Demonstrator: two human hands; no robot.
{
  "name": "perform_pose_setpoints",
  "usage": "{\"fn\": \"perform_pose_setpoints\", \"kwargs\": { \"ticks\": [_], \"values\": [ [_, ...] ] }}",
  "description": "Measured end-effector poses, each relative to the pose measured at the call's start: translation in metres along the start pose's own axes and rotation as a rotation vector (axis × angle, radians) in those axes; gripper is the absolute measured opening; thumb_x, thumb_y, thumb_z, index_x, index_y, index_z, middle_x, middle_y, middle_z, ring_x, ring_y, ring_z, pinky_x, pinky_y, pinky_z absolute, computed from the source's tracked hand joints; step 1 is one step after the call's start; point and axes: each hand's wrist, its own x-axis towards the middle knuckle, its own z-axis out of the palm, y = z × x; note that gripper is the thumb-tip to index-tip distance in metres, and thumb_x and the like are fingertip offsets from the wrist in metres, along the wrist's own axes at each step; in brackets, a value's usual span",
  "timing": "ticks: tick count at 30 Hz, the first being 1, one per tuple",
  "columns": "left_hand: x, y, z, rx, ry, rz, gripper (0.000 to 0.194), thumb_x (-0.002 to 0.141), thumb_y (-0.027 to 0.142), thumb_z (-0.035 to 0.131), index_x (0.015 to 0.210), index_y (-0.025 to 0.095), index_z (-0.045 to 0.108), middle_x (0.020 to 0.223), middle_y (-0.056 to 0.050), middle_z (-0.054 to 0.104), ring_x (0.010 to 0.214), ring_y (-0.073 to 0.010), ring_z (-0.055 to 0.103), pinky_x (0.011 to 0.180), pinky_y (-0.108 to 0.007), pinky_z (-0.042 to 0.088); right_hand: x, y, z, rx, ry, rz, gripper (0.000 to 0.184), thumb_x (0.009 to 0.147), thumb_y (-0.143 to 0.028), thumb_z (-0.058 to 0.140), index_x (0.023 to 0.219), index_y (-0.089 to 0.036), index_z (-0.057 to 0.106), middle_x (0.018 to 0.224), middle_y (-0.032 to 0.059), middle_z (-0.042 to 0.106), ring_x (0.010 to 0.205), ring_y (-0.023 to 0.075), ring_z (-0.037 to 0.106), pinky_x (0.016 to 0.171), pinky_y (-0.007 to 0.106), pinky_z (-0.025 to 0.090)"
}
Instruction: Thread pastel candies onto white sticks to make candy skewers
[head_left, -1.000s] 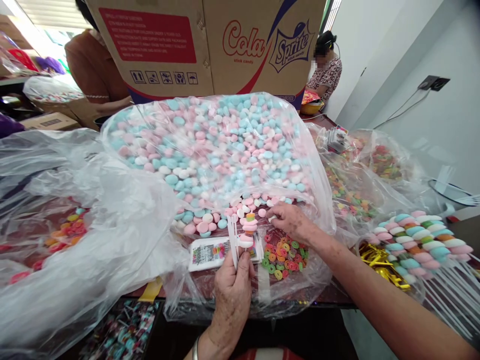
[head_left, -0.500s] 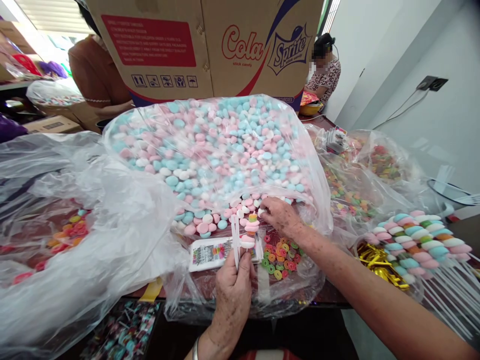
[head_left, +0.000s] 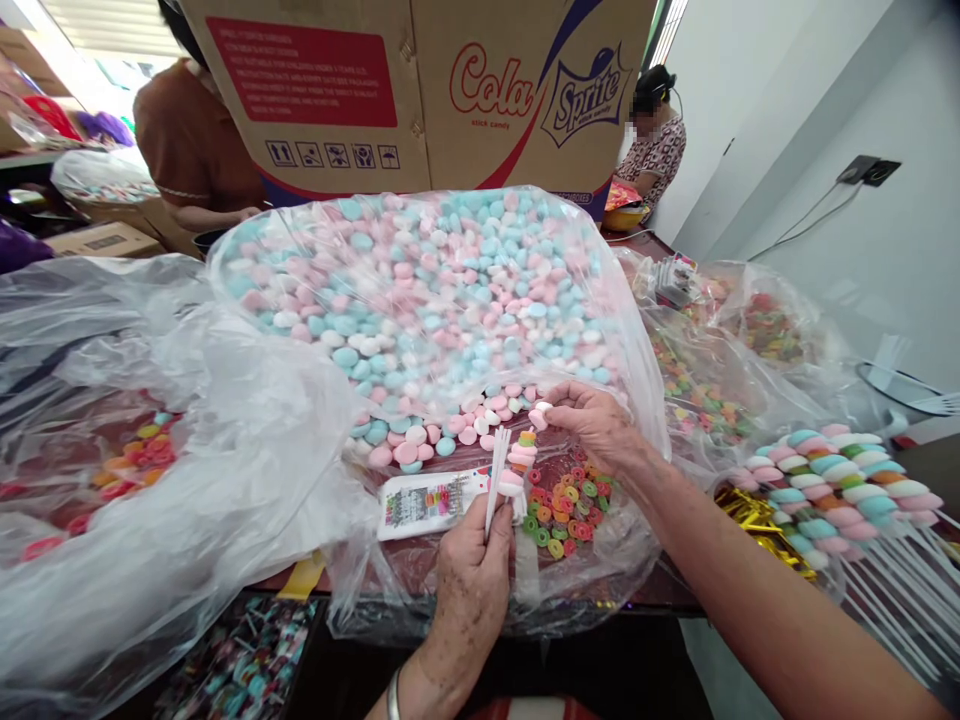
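Centre frame: left hand (head_left: pixel 471 580) grips white sticks (head_left: pixel 496 470) with threaded candy; right hand (head_left: pixel 596 425) pinches pink candy (head_left: pixel 538 417).

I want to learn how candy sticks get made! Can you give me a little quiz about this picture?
1. True or false: the left hand holds white sticks.
2. What does the right hand pinch? A) pink candy B) gold ribbon C) a spoon
3. What colours are the sweets in the big clear bag?

Key: 1 true. 2 A. 3 pink, blue and white.
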Motion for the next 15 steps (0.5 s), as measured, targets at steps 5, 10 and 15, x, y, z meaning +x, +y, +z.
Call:
{"fn": "perform_pose_setpoints", "kwargs": {
  "ticks": [5, 10, 15],
  "values": [
    [0.000, 0.010, -0.001, 0.099, -0.019, 0.067, 0.033, 0.092, 0.041, 0.043, 0.082, 0.017, 0.063, 0.056, 0.004, 0.047, 0.052, -0.0133, 0.043, 0.051, -0.023, 0.032, -0.013, -0.009, -0.008, 0.522, -0.083, 0.145, 0.024, 0.058, -0.022, 0.079, 0.074, -0.017, 0.062, 0.073, -0.0012, 0.067, 0.064, 0.0127, 0.062, 0.061, 0.025, 0.050],
    [0.001, 0.015, -0.001, 0.128, -0.027, 0.067, 0.033, 0.092, 0.040, 0.043, 0.077, 0.017, 0.061, 0.055, 0.004, 0.045, 0.051, -0.0131, 0.043, 0.052, -0.023, 0.032, -0.015, -0.011, -0.007, 0.527, -0.129, 0.127, 0.020, 0.060, -0.019, 0.078, 0.075, -0.017, 0.065, 0.073, -0.0020, 0.068, 0.063, 0.0112, 0.061, 0.060, 0.023, 0.049],
    [0.002, 0.013, 0.000, 0.143, -0.032, 0.059, 0.033, 0.092, 0.039, 0.041, 0.079, 0.017, 0.061, 0.053, 0.004, 0.046, 0.050, -0.0137, 0.044, 0.051, -0.023, 0.032, -0.016, -0.012, -0.007, 0.515, -0.179, 0.095, 0.021, 0.063, -0.021, 0.078, 0.079, -0.017, 0.066, 0.077, -0.0011, 0.068, 0.066, 0.0116, 0.062, 0.063, 0.025, 0.050]
  ]
}}
